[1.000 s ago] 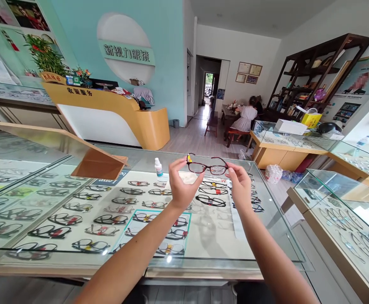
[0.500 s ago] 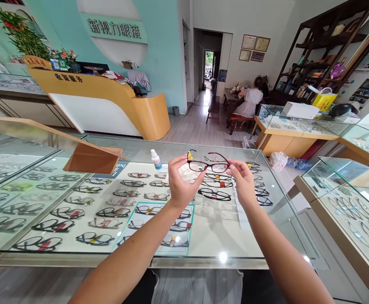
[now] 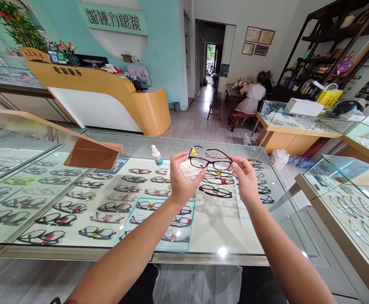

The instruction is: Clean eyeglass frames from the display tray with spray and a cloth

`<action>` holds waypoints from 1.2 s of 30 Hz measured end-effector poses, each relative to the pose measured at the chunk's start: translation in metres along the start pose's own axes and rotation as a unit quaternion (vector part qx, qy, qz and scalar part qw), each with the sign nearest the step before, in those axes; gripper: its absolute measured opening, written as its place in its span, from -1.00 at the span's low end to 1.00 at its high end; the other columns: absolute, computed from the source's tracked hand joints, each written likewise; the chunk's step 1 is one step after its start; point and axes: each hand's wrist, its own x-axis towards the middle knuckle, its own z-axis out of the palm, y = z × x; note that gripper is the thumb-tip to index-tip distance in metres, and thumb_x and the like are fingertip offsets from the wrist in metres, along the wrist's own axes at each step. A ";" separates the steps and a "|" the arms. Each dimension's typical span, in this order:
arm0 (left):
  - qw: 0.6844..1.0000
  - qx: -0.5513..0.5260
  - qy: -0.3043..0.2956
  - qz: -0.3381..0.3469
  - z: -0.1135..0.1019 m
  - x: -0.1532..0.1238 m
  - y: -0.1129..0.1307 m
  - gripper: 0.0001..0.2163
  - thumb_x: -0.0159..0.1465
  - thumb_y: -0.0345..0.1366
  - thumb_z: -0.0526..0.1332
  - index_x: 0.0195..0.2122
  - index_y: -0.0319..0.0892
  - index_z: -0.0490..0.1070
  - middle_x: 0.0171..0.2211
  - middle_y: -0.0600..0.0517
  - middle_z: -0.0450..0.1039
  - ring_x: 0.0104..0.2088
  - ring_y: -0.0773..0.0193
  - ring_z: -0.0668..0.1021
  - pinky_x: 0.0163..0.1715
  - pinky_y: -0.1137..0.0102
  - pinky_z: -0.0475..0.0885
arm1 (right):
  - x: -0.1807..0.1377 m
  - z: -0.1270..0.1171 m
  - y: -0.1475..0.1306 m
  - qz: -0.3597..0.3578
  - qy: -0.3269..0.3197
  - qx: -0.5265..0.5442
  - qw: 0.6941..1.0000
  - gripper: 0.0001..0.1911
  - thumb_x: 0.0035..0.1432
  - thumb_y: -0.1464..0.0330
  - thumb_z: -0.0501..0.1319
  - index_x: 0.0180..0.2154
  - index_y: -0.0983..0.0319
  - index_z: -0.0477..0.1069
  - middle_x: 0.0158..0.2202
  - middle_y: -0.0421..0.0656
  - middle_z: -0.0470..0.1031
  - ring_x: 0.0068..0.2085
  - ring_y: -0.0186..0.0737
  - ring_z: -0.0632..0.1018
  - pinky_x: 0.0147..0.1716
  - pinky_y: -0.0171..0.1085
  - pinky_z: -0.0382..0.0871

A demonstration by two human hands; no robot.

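The left hand (image 3: 184, 177) and right hand (image 3: 245, 175) pinch opposite ends of the dark-red glasses (image 3: 210, 163), up above the glass counter (image 3: 220, 236). They're unfolded already, I see — but not set down.

Turquoise wall (image 3: 165, 50), grey plank floor (image 3: 200, 122), yellow-and-white counter (image 3: 152, 112), dark wooden shelves (image 3: 322, 46), bright doorway (image 3: 210, 57)
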 end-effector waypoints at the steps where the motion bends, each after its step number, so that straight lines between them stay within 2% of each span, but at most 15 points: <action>1: 1.000 -0.002 -0.003 -0.004 0.000 -0.001 -0.001 -0.39 0.22 -0.24 0.56 0.17 -0.07 0.27 0.14 -0.15 0.43 0.20 -0.01 0.58 0.20 -0.02 0.56 | 0.000 0.000 -0.001 0.003 0.000 0.002 1.000 -0.70 0.28 0.14 0.40 0.00 0.09 0.63 0.07 -0.10 0.67 -0.12 -0.13 0.61 -0.01 -0.09 0.52; 7: 0.999 -0.026 -0.019 -0.039 0.002 -0.006 -0.005 -0.39 0.23 -0.23 0.55 0.18 -0.07 0.25 0.18 -0.17 0.39 0.24 -0.01 0.56 0.22 -0.05 0.55 | -0.001 0.002 -0.006 0.005 -0.008 0.005 1.000 -0.70 0.29 0.14 0.37 -0.01 0.11 0.61 0.05 -0.07 0.67 -0.14 -0.13 0.61 -0.07 -0.10 0.55; 15: 0.998 -0.034 -0.026 -0.050 0.002 -0.006 -0.006 -0.40 0.22 -0.23 0.56 0.16 -0.07 0.27 0.17 -0.17 0.41 0.23 -0.02 0.57 0.22 -0.05 0.55 | -0.002 0.003 -0.006 -0.001 -0.021 0.030 0.999 -0.74 0.31 0.15 0.35 -0.03 0.11 0.60 -0.18 -0.12 0.63 -0.20 -0.15 0.56 -0.13 -0.14 0.52; 22: 0.996 -0.047 -0.034 -0.068 0.003 -0.008 -0.007 -0.38 0.20 -0.22 0.58 0.17 -0.07 0.28 0.17 -0.17 0.42 0.22 -0.02 0.58 0.19 -0.02 0.58 | -0.001 0.000 0.001 0.036 -0.029 0.058 0.997 -0.73 0.32 0.13 0.34 -0.02 0.07 0.59 -0.36 -0.24 0.50 -0.28 -0.20 0.52 -0.17 -0.17 0.40; 31: 0.991 -0.070 -0.053 -0.097 0.003 -0.008 -0.006 -0.41 0.22 -0.21 0.57 0.14 -0.06 0.27 0.16 -0.17 0.47 0.19 0.01 0.61 0.15 0.02 0.61 | 0.001 0.003 -0.003 0.070 -0.021 0.104 0.992 -0.74 0.24 0.13 0.36 -0.08 0.09 0.59 -0.31 -0.23 0.52 -0.33 -0.23 0.45 -0.22 -0.18 0.34; 33: 0.990 -0.072 -0.059 -0.104 0.003 -0.008 -0.004 -0.42 0.23 -0.19 0.56 0.13 -0.07 0.27 0.15 -0.16 0.47 0.19 0.02 0.61 0.15 0.02 0.61 | 0.002 0.001 -0.003 0.073 -0.017 0.087 0.993 -0.74 0.23 0.16 0.34 -0.08 0.09 0.59 -0.31 -0.22 0.54 -0.31 -0.20 0.47 -0.20 -0.17 0.34; 36: 0.989 -0.071 -0.075 -0.110 0.003 -0.006 -0.002 -0.44 0.24 -0.18 0.55 0.13 -0.07 0.27 0.15 -0.17 0.47 0.19 0.02 0.62 0.14 0.04 0.61 | 0.005 -0.004 -0.003 0.059 -0.013 0.029 0.998 -0.76 0.20 0.22 0.29 -0.11 0.10 0.62 -0.18 -0.18 0.65 -0.19 -0.13 0.53 -0.12 -0.15 0.36</action>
